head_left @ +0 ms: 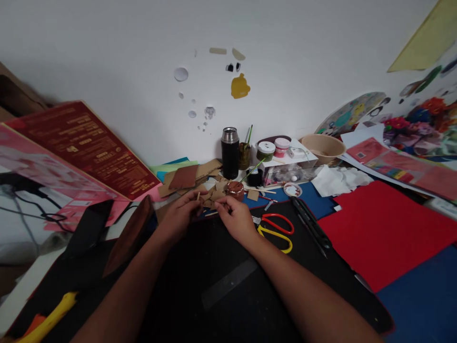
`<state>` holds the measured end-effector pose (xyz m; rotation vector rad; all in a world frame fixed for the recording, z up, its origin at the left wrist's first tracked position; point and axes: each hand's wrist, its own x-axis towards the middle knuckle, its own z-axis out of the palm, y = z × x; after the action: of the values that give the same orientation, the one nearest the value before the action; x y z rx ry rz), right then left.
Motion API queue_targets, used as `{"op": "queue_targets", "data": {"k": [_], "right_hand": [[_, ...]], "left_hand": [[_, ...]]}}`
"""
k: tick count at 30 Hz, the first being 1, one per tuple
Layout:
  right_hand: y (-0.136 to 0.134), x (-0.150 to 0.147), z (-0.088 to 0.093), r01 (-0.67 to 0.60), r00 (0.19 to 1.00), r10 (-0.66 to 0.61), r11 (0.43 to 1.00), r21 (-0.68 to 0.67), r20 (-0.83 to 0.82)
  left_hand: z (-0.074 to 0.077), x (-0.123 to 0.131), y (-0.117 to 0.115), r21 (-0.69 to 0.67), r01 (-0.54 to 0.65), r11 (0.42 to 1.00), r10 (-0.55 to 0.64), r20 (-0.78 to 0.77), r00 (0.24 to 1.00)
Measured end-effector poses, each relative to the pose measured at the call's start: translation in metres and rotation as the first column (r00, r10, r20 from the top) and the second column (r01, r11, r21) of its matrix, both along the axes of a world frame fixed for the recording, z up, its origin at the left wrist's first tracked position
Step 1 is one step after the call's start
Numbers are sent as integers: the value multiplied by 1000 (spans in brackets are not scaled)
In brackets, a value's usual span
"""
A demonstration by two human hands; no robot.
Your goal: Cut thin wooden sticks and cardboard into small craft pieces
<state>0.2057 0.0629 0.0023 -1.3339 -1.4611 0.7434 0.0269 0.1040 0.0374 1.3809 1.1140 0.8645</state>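
Both hands meet over the far edge of a black mat (214, 286). My left hand (182, 212) is closed, pinching a thin wooden stick (198, 196) that pokes up between its fingers. My right hand (235, 216) is closed too, its fingertips pinching the other end of that small piece; what exactly it grips is too small to make out. Just beyond the fingers lie cardboard scraps (214, 193) and an open jar of brown paint (235, 189).
Red and yellow scissors (276, 228) lie right of my right hand. Behind stand a black flask (230, 152), a brush pot (244, 155), paint jars (266, 150), a beige bowl (323, 147). Red paper (382, 233) covers the right; printed boards (82, 147) lean left.
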Motion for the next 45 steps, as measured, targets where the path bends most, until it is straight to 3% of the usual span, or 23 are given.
{"op": "queue_targets", "data": {"k": [2,4,12,18,22,32,36,45], "right_hand": [[0,-1,0,-2,1000,2,1000,2,-7],[-1,-1,0,-6,1000,6,1000,7,-28],[2,-2,0,-45,977,38,998,-32,-210],[3,-4,1,-164,888,107,982,-93,-447],[4,-4,1,-211,861,129,971,-114,-491],[7,3,6,-167,758,14,971,-173,-652],[7,4,9,-150,715,-21,971,-184,-698],[6,1,9,-138,696,-37,973,-185,-717]], "left_hand": [[1,3,-1,-84,-7,996,21,157,987],[3,5,-2,-110,7,994,17,210,978],[5,6,-3,-54,88,995,-83,82,993],[5,11,-6,-15,187,982,-187,18,982],[5,12,-8,-19,210,977,-211,-4,978],[6,11,-8,3,204,979,-204,20,979],[4,9,-6,-19,148,989,-147,45,988],[8,8,-5,0,56,998,-56,9,998]]}}
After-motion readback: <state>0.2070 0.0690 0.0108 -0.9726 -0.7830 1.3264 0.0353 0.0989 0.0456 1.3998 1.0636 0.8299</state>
